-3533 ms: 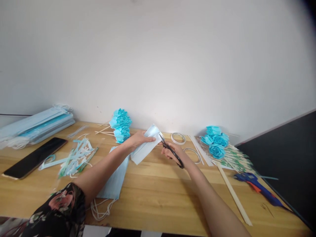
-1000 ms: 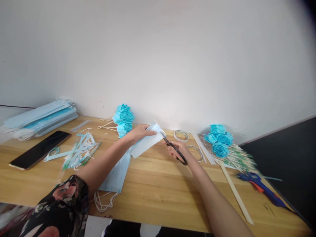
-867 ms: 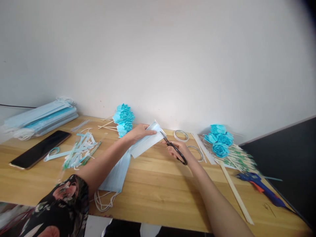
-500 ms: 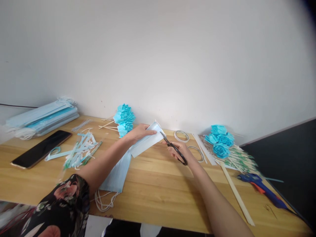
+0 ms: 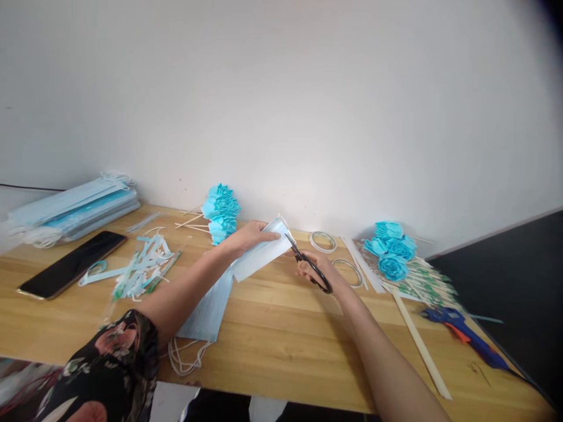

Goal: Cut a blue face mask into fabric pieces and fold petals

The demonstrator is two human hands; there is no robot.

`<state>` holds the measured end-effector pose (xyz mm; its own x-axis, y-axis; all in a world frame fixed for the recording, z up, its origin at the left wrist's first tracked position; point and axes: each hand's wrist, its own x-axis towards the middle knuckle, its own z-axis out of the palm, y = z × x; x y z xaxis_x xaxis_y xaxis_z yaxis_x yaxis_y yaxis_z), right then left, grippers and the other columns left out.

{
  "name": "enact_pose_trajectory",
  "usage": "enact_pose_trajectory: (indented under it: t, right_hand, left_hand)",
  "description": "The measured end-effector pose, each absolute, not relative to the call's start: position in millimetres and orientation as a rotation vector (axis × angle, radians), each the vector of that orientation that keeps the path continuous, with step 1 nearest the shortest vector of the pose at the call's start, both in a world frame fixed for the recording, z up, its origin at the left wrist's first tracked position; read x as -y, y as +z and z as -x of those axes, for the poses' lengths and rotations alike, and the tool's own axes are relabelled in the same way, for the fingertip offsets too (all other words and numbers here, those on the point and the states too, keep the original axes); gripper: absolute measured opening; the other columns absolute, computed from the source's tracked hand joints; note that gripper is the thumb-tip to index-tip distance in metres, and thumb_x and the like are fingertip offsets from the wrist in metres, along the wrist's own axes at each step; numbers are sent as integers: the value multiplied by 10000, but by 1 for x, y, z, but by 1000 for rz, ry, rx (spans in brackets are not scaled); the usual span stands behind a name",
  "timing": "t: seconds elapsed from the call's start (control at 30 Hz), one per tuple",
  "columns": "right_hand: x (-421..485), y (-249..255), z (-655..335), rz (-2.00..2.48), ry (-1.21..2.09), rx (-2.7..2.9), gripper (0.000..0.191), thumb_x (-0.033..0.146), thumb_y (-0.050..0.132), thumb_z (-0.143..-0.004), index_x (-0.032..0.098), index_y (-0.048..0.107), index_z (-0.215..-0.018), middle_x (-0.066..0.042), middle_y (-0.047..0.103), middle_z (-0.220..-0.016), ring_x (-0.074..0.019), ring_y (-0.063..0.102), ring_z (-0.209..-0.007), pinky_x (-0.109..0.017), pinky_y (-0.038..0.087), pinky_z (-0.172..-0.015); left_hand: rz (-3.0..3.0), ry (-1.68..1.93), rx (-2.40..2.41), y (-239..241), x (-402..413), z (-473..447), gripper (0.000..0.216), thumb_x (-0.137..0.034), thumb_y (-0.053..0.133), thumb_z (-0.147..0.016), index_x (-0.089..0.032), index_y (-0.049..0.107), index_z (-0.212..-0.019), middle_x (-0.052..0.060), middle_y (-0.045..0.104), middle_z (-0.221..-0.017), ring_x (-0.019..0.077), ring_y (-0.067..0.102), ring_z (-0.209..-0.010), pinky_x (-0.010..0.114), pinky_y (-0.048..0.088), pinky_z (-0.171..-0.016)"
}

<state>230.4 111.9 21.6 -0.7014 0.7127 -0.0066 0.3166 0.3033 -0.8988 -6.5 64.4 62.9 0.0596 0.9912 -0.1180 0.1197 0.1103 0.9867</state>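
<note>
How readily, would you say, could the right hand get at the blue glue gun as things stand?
Probably not immediately: the right hand holds the scissors, which it would likely need to put down. Otherwise, nothing visible covers the blue glue gun.

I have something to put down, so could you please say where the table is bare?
The front middle of the table, between the lying mask and the right forearm; also the front left, between the phone and the sleeve. The back is crowded with flowers, a mask pile and tape.
</note>
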Motion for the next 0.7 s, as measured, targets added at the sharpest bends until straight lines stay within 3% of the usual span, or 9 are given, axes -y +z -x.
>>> enact_pose_trajectory:
  t: [0.23,0.7]
  right_hand:
    - [-108,21,-229,905,1357,2185,519,527,557,-832,134,624,-1164,-5,556,-668,-90,459,-500,-202,331,-451]
    - [-101,29,-224,893,1328,2146,425,542,540,-811,140,636,-909,2,554,-615,-89,463,-485,-210,344,-456]
  left_hand:
    - [-1226,976,-1274,59,-64,0,377,-448,730,-673,-156,714,-912,44,712,-775,183,630,-654,243,431,-555]
    - [-1223,993,-1231,57,-64,-2,434,-479,749,-640,-149,706,-919,43,710,-778,189,628,-659,258,438,-580]
